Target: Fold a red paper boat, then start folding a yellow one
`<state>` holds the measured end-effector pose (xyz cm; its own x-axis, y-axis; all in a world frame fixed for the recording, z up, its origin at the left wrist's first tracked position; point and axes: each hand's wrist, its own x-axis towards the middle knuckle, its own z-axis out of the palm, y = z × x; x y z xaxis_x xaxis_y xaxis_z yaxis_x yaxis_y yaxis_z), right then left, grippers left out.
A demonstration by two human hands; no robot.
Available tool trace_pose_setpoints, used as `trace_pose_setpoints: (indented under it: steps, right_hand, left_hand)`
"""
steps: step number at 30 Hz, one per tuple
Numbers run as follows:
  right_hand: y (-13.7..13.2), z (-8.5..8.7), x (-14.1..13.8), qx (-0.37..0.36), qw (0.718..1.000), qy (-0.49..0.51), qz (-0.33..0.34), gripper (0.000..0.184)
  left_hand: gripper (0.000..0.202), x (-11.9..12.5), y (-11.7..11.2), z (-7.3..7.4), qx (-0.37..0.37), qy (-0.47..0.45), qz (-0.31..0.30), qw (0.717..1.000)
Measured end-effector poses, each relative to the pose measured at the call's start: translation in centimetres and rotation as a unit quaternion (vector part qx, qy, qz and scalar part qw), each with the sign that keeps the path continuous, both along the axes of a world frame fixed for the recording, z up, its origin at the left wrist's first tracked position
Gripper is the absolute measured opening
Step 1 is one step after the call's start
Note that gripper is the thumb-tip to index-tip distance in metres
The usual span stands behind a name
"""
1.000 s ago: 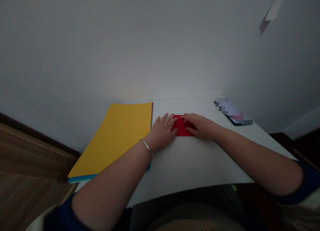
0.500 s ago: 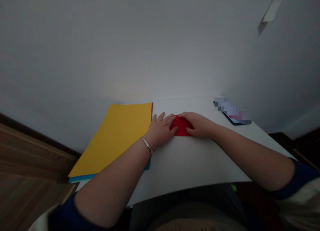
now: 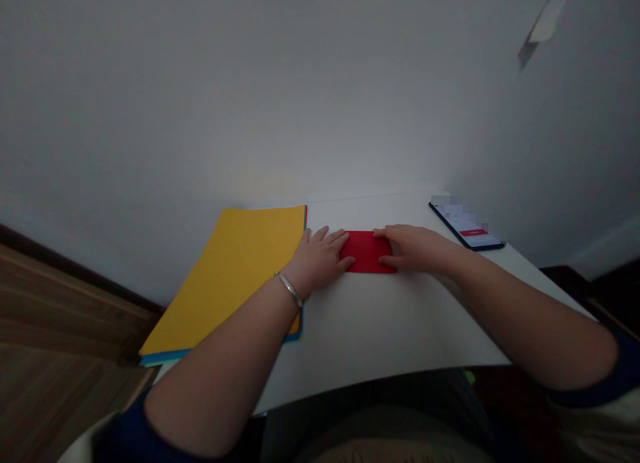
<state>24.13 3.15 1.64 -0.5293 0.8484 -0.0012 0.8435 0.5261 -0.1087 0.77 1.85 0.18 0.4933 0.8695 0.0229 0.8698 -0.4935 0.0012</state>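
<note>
A small red rectangle of paper (image 3: pixel 369 252), which looks folded, lies flat on the white table (image 3: pixel 370 329). My left hand (image 3: pixel 323 256) is open, its fingers spread, with its thumb and index fingertip resting on the paper's left end. At the opposite end, my right hand (image 3: pixel 407 248) touches the right edge with its thumb and fingertips, which are apart. The palm of the right hand is hidden. Beside my left hand, a stack of coloured paper sheets (image 3: pixel 235 266) lies with a yellow one on top.
A phone (image 3: pixel 467 229) with its screen lit lies at the table's right back edge. The wall (image 3: pixel 320 103) rises right behind the table. Wooden furniture (image 3: pixel 60 316) stands at the lower left, and a white paper strip (image 3: pixel 550 16) hangs on the wall at upper right.
My right hand has slid right along the red paper to its right edge, so more of the paper shows. My left hand has stayed almost in place.
</note>
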Motion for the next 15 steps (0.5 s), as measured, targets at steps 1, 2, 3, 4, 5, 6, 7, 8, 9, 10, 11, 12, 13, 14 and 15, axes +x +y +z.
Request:
trace_pose_setpoints:
  steps: [1,2,3,4,5,6,7,8,9,10,11,12,13,14,15]
  right_hand:
    - [-0.1,0.2,0.1,-0.003,1.0,-0.002,-0.008,0.061]
    - [-0.1,0.3,0.2,-0.004,1.0,-0.004,-0.013,0.061]
    - [-0.1,0.4,0.3,-0.006,1.0,-0.005,-0.017,0.062]
    - [-0.2,0.5,0.3,-0.007,1.0,-0.006,-0.019,0.063]
    - [-0.2,0.5,0.4,-0.007,1.0,-0.006,-0.021,0.063]
    - [-0.3,0.5,0.4,-0.006,1.0,-0.006,-0.022,0.064]
    - [-0.3,0.4,0.4,-0.004,1.0,-0.005,-0.021,0.065]
    - [-0.3,0.3,0.4,0.002,1.0,-0.004,-0.019,0.066]
    - [-0.3,0.1,0.4,0.009,1.0,-0.002,-0.015,0.066]
    - [-0.2,-0.1,0.4,0.016,1.0,-0.001,-0.008,0.066]
    - [-0.1,-0.3,0.4,0.023,1.0,0.0,0.0,0.064]
    - [0.0,-0.6,0.4,0.028,1.0,-0.002,0.007,0.063]
    - [0.1,-0.9,0.4,0.032,0.999,-0.005,0.013,0.062]
    - [0.2,-1.1,0.5,0.034,0.999,-0.009,0.017,0.062]
    - [0.3,-1.3,0.5,0.035,0.999,-0.013,0.019,0.064]
  left_hand:
    - [0.062,-0.2,0.1,0.0,-0.004,0.001,-0.003,1.0]
    - [0.061,-0.4,0.3,0.0,-0.008,0.002,-0.005,1.0]
    - [0.06,-0.6,0.4,0.0,-0.011,0.003,-0.007,1.0]
    - [0.059,-0.7,0.5,-0.1,-0.011,0.002,-0.009,1.0]
    - [0.057,-0.8,0.5,-0.1,-0.011,0.001,-0.01,1.0]
    - [0.056,-0.9,0.6,-0.2,-0.009,0.0,-0.011,1.0]
    - [0.055,-1.0,0.6,-0.3,-0.008,0.0,-0.012,1.0]
    - [0.054,-0.9,0.6,-0.4,-0.007,0.001,-0.013,1.0]
    - [0.054,-0.9,0.6,-0.4,-0.008,0.003,-0.014,1.0]
    - [0.054,-0.8,0.6,-0.5,-0.009,0.007,-0.014,1.0]
    - [0.053,-0.7,0.5,-0.5,-0.011,0.011,-0.013,1.0]
    - [0.053,-0.6,0.4,-0.4,-0.013,0.015,-0.011,1.0]
    - [0.053,-0.5,0.4,-0.4,-0.016,0.019,-0.011,1.0]
    - [0.054,-0.5,0.3,-0.3,-0.02,0.024,-0.01,0.999]
    - [0.054,-0.4,0.2,-0.2,-0.024,0.03,-0.01,0.999]
